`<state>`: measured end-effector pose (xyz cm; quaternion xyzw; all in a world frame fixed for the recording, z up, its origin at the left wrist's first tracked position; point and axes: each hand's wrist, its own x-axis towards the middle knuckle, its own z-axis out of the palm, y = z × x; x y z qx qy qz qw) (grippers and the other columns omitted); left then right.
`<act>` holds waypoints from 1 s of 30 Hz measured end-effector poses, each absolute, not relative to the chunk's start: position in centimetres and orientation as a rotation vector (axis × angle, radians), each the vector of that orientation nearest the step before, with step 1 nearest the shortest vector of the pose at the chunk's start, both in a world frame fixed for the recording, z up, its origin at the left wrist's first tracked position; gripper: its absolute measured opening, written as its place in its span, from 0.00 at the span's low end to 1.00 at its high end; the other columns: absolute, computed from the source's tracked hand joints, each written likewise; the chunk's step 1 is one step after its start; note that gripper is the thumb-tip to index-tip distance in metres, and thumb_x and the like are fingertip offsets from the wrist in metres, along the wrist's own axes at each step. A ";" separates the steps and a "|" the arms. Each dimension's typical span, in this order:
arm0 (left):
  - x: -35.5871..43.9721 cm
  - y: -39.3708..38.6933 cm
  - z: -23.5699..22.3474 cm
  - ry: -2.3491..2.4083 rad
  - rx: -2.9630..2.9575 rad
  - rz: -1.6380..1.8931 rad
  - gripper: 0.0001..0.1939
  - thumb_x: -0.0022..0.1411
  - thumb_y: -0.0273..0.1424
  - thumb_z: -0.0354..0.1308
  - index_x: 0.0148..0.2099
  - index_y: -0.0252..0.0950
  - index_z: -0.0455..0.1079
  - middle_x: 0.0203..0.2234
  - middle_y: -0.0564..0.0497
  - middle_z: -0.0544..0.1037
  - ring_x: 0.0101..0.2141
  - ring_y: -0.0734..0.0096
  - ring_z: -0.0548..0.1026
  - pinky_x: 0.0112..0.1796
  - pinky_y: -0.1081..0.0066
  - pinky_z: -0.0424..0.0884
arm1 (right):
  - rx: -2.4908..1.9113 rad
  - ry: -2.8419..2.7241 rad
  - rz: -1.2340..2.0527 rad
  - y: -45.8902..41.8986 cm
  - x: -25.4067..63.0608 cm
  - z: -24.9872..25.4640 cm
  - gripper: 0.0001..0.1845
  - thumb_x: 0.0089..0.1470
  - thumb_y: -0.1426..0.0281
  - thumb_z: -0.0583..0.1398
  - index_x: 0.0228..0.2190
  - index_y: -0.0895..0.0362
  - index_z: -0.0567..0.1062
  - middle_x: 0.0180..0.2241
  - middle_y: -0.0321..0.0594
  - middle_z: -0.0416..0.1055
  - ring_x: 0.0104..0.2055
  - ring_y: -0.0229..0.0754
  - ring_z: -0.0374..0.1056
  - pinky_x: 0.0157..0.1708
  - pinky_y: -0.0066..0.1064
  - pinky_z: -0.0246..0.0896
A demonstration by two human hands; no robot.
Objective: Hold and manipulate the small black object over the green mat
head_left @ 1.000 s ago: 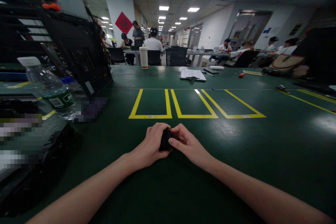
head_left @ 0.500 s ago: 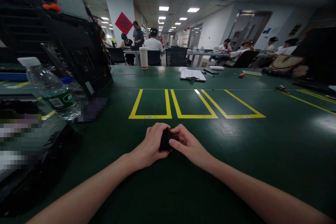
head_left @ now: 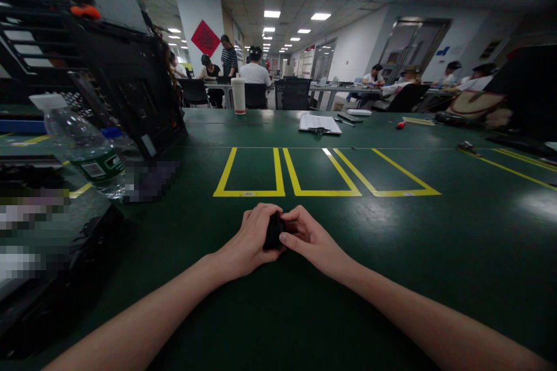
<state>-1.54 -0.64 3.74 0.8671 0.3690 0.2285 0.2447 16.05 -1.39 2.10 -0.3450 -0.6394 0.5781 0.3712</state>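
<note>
A small black object [head_left: 274, 233] is between my two hands, just above or on the green table [head_left: 278, 313]; its kind is hard to make out because my fingers cover much of it. My left hand [head_left: 250, 240] wraps round its left side, fingers over the top and thumb below. From the right, my right hand [head_left: 311, 240] pinches its edge with thumb and curled fingers. Beyond the hands, yellow tape [head_left: 250, 193] marks several outlines on the tabletop.
At left stand a plastic bottle [head_left: 98, 156], a black computer case [head_left: 134, 93] and a dark bag-like bundle [head_left: 82, 266]. Farther back are a clipboard [head_left: 319, 123], a white cup [head_left: 238, 95] and a red item [head_left: 401, 124]. People sit at distant tables.
Both hands stay in nearly the same place round the black object. The right thumb and fingers shift very slightly on its edge.
</note>
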 end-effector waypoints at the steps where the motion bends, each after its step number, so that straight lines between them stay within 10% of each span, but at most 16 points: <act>1: -1.5 -0.7 3.8 1.004 2.365 0.625 0.26 0.51 0.27 0.56 0.50 0.41 0.50 0.45 0.47 0.59 0.44 0.60 0.62 0.42 0.58 0.62 | -0.890 -1.634 1.484 -1.4 16.0 2.1 0.09 0.50 0.69 0.56 0.36 0.54 0.62 0.39 0.36 0.62 0.45 0.39 0.62 0.43 0.36 0.61; 30: -1.5 -0.7 3.8 1.011 2.337 0.622 0.26 0.51 0.26 0.56 0.50 0.42 0.51 0.45 0.48 0.59 0.44 0.60 0.62 0.41 0.58 0.63 | -0.861 -1.646 1.545 -1.1 16.2 2.2 0.12 0.48 0.70 0.58 0.36 0.55 0.61 0.39 0.36 0.62 0.44 0.39 0.62 0.43 0.37 0.61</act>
